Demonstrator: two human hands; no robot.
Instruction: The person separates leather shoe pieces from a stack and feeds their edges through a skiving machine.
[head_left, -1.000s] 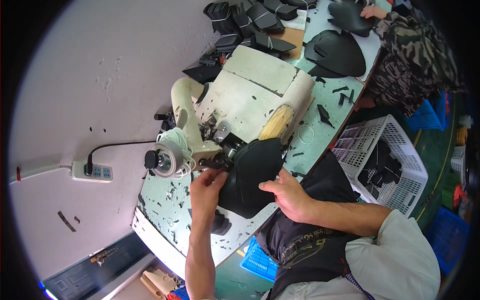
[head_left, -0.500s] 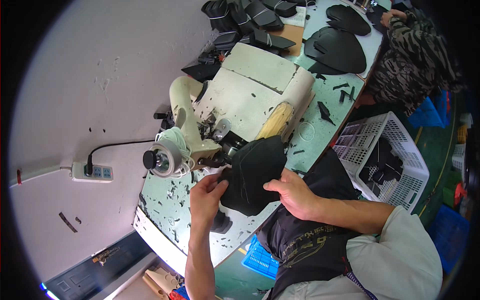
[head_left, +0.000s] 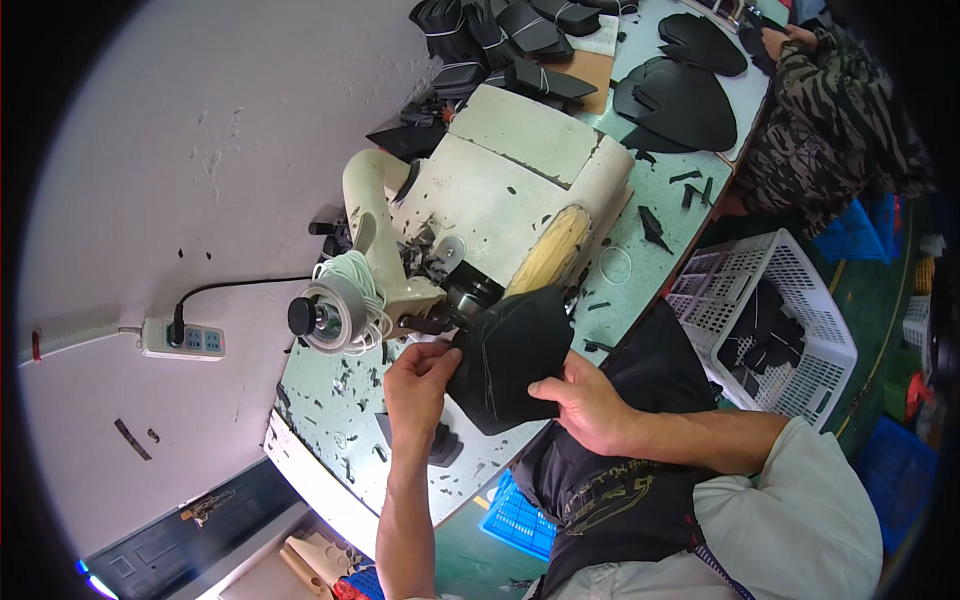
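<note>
Between my hands is a flat black piece of leather-like material (head_left: 515,360) with pale lines marked across it. My left hand (head_left: 418,385) pinches its left edge between thumb and fingers. On the right edge, my right hand (head_left: 580,405) grips it with the thumb on top and the fingers underneath. The piece's far edge lies against the working head of a cream-coloured machine (head_left: 500,170), close to a dark round metal part (head_left: 470,290). Whether the edge sits inside the machine cannot be made out.
Black scraps litter the pale green table (head_left: 330,430). Bundled black pieces (head_left: 530,30) and loose stacks (head_left: 675,105) lie at the back. A white basket (head_left: 830,345) holding black pieces stands at right. A co-worker in a camouflage sleeve (head_left: 840,100) is at the far right.
The black piece has shifted slightly, its far edge lower and more of the machine's round metal part showing. Both hands keep their hold. The view has moved a little.
</note>
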